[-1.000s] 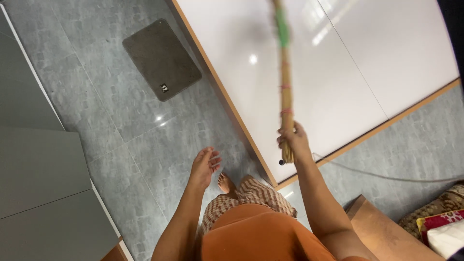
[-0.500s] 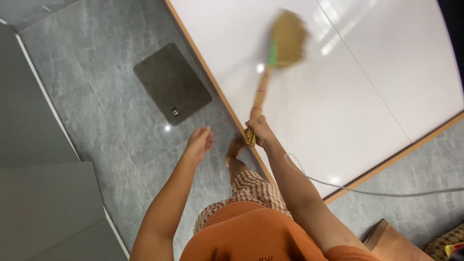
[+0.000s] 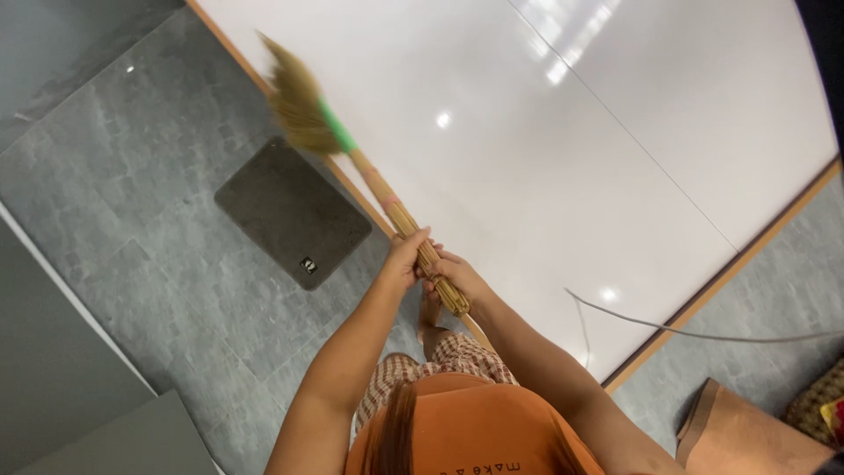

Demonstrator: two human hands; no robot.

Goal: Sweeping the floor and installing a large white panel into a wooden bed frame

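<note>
A: Which item do the two hands grasp?

B: A broom (image 3: pixel 369 176), with a bundled cane handle, a green binding and a straw-coloured head. The left hand (image 3: pixel 406 255) and the right hand (image 3: pixel 455 277) both have their fingers clenched around the lower handle, touching one another, the left just above the right.

A: How is the broom oriented?

B: It runs diagonally from the hands toward the upper left. Its head, blurred, lies above the grey tiled floor (image 3: pixel 132 202), just beside the upper corner of a dark rectangular mat (image 3: pixel 293 214). Whether the bristles touch the floor cannot be told.

A: What surrounds the person?

B: A wooden strip (image 3: pixel 352 185) divides the grey tiles from a glossy white floor (image 3: pixel 563 149), and the broom handle crosses over this strip. One bare foot (image 3: pixel 429 312) shows below the hands, beside checked trousers (image 3: pixel 440 361) and an orange shirt (image 3: pixel 475 431).

A: And at the right?

B: A thin grey cable (image 3: pixel 694 332) trails across the white floor and over the grey tiles. A brown object (image 3: pixel 747 435) stands at the lower right edge, near a woven item (image 3: pixel 813 400).
</note>
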